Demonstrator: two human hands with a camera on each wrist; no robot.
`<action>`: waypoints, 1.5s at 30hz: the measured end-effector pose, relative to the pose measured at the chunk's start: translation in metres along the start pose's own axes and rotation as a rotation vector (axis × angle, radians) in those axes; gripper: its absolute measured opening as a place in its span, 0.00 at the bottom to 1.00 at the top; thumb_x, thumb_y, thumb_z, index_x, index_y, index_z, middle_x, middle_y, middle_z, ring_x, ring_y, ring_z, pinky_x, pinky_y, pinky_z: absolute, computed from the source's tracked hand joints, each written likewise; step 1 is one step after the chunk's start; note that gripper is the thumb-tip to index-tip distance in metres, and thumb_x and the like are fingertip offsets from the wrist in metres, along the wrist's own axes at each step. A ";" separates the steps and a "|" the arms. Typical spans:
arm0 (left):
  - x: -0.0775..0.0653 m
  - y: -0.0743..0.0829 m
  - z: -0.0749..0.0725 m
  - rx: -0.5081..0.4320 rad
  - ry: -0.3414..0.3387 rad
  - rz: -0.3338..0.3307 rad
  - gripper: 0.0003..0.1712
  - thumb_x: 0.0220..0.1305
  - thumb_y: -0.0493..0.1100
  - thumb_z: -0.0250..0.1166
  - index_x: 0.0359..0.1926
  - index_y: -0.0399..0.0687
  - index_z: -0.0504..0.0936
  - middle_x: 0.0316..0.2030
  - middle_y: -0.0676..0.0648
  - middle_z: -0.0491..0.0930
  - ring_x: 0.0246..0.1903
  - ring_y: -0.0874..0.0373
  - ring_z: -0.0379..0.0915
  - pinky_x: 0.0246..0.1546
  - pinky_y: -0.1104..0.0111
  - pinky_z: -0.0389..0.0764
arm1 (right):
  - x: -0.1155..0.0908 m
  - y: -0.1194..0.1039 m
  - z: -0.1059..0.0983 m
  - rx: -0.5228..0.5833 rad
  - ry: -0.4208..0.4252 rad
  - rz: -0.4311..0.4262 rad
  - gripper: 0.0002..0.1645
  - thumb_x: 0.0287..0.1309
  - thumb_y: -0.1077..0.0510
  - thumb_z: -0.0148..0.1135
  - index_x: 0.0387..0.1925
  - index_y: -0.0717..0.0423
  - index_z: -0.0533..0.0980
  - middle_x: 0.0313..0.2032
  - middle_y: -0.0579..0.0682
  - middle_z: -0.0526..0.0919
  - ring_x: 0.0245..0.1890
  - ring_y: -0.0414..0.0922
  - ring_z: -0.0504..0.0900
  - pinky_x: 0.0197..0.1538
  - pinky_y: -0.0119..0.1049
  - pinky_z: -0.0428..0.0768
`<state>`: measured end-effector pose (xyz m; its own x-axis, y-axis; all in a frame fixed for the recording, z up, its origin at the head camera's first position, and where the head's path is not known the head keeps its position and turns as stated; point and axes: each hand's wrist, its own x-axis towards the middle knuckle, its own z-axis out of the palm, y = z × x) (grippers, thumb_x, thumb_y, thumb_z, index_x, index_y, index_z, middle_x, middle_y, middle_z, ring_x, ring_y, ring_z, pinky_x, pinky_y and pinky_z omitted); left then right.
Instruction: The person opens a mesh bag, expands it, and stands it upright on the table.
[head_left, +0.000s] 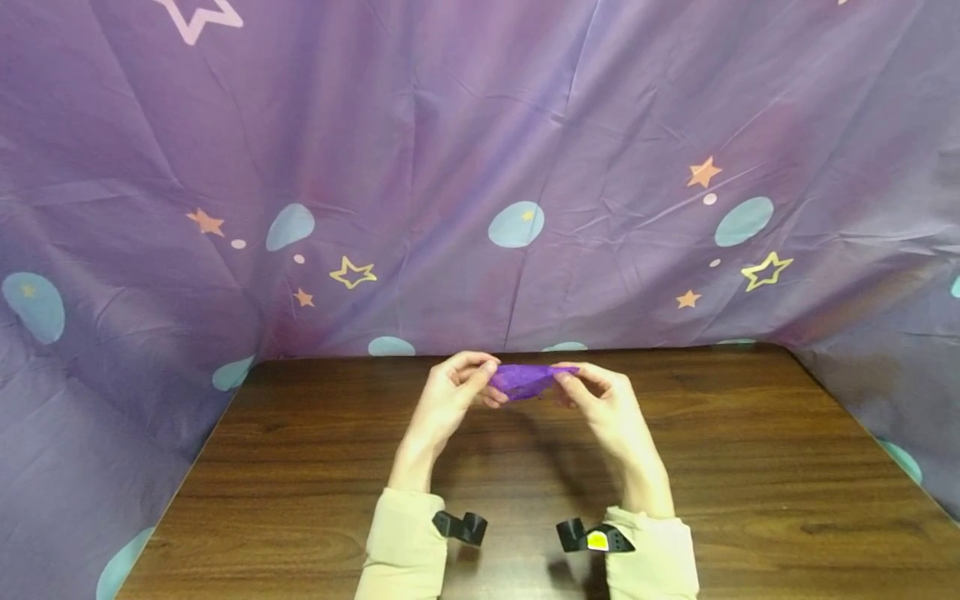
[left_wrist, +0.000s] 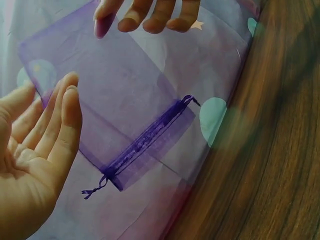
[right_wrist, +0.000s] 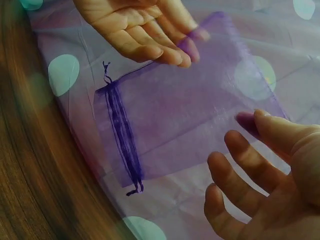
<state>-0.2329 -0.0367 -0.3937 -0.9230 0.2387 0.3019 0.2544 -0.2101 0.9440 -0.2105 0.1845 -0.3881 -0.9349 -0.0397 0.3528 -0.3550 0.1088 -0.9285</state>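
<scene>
Between the two hands hangs a sheer purple drawstring pouch (head_left: pixel 527 381), held up above the table. In the left wrist view the pouch (left_wrist: pixel 125 90) is spread flat, its ribbon-threaded mouth pointing down with a small cord loop at each side. My left hand (head_left: pixel 455 392) pinches one edge between thumb and fingers. My right hand (head_left: pixel 603 404) pinches the opposite edge; in the right wrist view that hand (right_wrist: pixel 265 175) has thumb and index finger on the fabric, the other fingers spread loosely. Nothing shows inside the see-through pouch (right_wrist: pixel 170 110).
Below the hands lies a dark wooden table (head_left: pixel 300 467). A purple cloth (head_left: pixel 450 167) with stars and teal ovals hangs behind it and at both sides. Each sleeve carries a black wrist mount (head_left: pixel 461 527).
</scene>
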 end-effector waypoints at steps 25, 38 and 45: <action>-0.004 -0.002 -0.007 0.233 -0.001 0.059 0.11 0.67 0.36 0.63 0.44 0.29 0.78 0.29 0.33 0.84 0.25 0.40 0.82 0.29 0.45 0.80 | 0.002 0.000 0.002 -0.134 -0.093 0.090 0.14 0.62 0.60 0.65 0.44 0.67 0.80 0.23 0.47 0.74 0.23 0.38 0.71 0.27 0.30 0.69; -0.002 -0.004 -0.009 0.289 0.088 0.041 0.13 0.66 0.41 0.66 0.33 0.38 0.71 0.18 0.43 0.79 0.18 0.41 0.78 0.22 0.53 0.81 | 0.002 -0.015 0.013 -0.192 -0.035 -0.086 0.07 0.56 0.63 0.70 0.35 0.64 0.84 0.23 0.54 0.81 0.22 0.37 0.73 0.26 0.30 0.70; -0.001 -0.001 -0.004 0.224 -0.103 -0.049 0.21 0.75 0.47 0.54 0.34 0.30 0.76 0.23 0.40 0.80 0.25 0.37 0.80 0.25 0.57 0.82 | -0.001 -0.021 0.027 -0.224 -0.008 -0.058 0.05 0.55 0.61 0.71 0.33 0.60 0.85 0.17 0.51 0.77 0.14 0.40 0.71 0.16 0.32 0.70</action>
<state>-0.2330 -0.0407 -0.3955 -0.9043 0.3410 0.2566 0.2787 0.0163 0.9602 -0.2024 0.1554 -0.3725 -0.9132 -0.0597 0.4032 -0.3998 0.3236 -0.8576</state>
